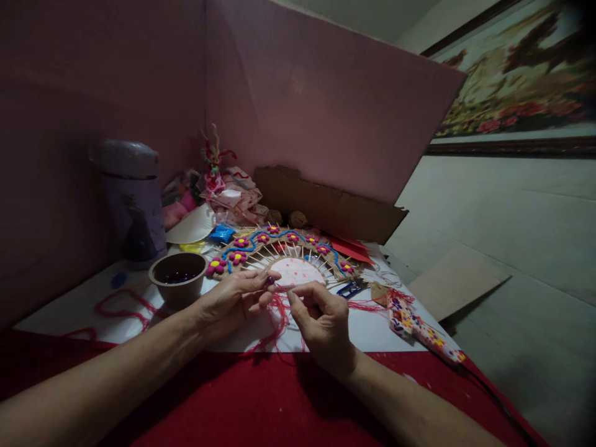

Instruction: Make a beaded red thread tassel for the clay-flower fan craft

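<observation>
Between the thumb and fingertips of my left hand [239, 301] is a dark purple bead [270, 280]. My right hand [323, 320] is closed in a pinch just to the right of it; a thin strand seems to run from its fingertips toward the bead. Red yarn [278, 316] hangs and lies beneath both hands on the white sheet [223, 335]. Left of my left hand stands a brown bowl [178, 295] with dark, shiny beads in it. Behind the hands lies a fan-shaped piece [274, 239] of sticks and twine, decorated with pink flowers and blue cord.
A purple tumbler [133, 205] stands at the left by the pink board [298, 93]. Pink cloth [239, 198], a blue packet [222, 233] and cardboard [326, 202] are at the back. On the right lie a flower-patterned glue gun [423, 329] with a cable and a blue cutter [351, 287].
</observation>
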Demonstrator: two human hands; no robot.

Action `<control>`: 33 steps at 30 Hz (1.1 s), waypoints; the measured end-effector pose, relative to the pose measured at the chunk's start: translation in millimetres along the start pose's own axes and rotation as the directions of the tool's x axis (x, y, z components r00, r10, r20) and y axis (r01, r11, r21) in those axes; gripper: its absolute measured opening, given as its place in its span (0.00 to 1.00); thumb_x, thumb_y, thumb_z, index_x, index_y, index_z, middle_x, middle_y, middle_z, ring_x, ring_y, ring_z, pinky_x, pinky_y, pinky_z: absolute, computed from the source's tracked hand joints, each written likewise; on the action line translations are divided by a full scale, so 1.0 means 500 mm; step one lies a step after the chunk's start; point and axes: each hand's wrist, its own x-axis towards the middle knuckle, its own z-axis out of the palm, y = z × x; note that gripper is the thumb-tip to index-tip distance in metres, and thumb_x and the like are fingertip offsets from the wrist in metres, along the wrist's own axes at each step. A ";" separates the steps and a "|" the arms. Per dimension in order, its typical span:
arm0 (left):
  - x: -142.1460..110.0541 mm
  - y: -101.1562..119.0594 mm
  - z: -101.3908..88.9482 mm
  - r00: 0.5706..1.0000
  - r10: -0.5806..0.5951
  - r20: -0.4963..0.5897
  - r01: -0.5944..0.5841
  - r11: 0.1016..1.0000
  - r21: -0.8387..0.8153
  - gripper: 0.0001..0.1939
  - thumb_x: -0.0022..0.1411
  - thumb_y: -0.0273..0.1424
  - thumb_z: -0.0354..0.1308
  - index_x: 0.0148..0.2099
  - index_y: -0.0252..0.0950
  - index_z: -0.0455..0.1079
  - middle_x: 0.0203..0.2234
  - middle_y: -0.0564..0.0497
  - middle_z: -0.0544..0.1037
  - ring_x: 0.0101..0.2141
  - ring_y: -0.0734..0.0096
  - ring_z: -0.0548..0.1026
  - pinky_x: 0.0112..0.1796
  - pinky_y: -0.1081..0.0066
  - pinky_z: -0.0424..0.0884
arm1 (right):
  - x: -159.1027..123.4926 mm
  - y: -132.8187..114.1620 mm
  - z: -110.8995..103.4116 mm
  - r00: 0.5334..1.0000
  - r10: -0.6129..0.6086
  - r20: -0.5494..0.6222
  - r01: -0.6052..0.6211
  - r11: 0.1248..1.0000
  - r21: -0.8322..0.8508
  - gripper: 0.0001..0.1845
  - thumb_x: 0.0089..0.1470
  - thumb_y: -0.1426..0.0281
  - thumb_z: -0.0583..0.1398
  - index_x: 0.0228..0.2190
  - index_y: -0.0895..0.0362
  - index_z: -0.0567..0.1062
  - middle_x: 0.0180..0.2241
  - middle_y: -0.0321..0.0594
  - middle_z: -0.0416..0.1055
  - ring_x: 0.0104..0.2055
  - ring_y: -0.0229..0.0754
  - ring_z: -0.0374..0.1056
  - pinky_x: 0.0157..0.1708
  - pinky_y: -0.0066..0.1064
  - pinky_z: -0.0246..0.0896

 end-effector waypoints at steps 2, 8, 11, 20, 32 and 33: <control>-0.002 0.002 0.004 0.999 -0.020 -0.039 0.020 1.000 -0.001 0.06 0.60 0.22 0.55 0.37 0.28 0.73 0.23 0.51 0.72 0.20 0.83 0.67 0.22 0.83 0.64 | 0.000 0.001 0.000 1.000 0.008 0.004 -0.008 1.000 0.003 0.06 0.53 0.72 0.58 0.25 0.59 0.70 0.15 0.26 0.51 0.15 0.28 0.46 0.15 0.24 0.39; 0.002 0.001 0.003 0.999 0.016 0.028 -0.016 1.000 0.006 0.05 0.60 0.21 0.55 0.34 0.28 0.72 0.20 0.52 0.69 0.17 0.84 0.63 0.18 0.83 0.58 | 0.000 0.000 0.000 1.000 0.005 0.002 -0.005 1.000 -0.008 0.07 0.53 0.71 0.58 0.25 0.59 0.71 0.14 0.26 0.51 0.15 0.29 0.46 0.15 0.24 0.39; 0.004 -0.002 -0.001 0.998 0.017 0.060 -0.017 1.000 -0.008 0.03 0.58 0.22 0.56 0.33 0.28 0.71 0.21 0.52 0.69 0.18 0.84 0.63 0.18 0.82 0.58 | 0.000 0.001 0.000 1.000 0.015 0.011 -0.016 1.000 0.003 0.06 0.53 0.71 0.58 0.25 0.59 0.71 0.14 0.26 0.51 0.15 0.29 0.46 0.15 0.24 0.39; 0.005 -0.004 -0.003 0.997 0.034 0.073 -0.036 0.999 0.024 0.04 0.59 0.23 0.56 0.33 0.30 0.71 0.22 0.52 0.70 0.18 0.83 0.62 0.18 0.81 0.55 | -0.002 0.004 0.001 1.000 0.025 0.015 -0.025 1.000 0.004 0.06 0.54 0.71 0.58 0.25 0.59 0.71 0.14 0.26 0.52 0.15 0.29 0.46 0.15 0.24 0.40; 0.002 -0.004 -0.005 0.998 0.029 0.052 -0.031 0.999 0.040 0.02 0.57 0.23 0.59 0.32 0.32 0.71 0.23 0.52 0.70 0.20 0.83 0.65 0.20 0.81 0.60 | -0.001 0.003 0.000 0.999 0.031 0.025 -0.031 0.999 0.006 0.07 0.53 0.71 0.58 0.25 0.59 0.70 0.15 0.26 0.51 0.15 0.29 0.45 0.15 0.24 0.39; 0.002 -0.004 -0.005 0.999 0.022 0.039 -0.023 0.999 0.040 0.02 0.57 0.22 0.58 0.32 0.32 0.71 0.24 0.52 0.70 0.20 0.82 0.66 0.21 0.81 0.61 | -0.001 0.003 0.000 0.999 0.034 0.027 -0.034 0.999 0.008 0.07 0.53 0.71 0.58 0.25 0.59 0.70 0.15 0.26 0.51 0.15 0.29 0.46 0.15 0.24 0.39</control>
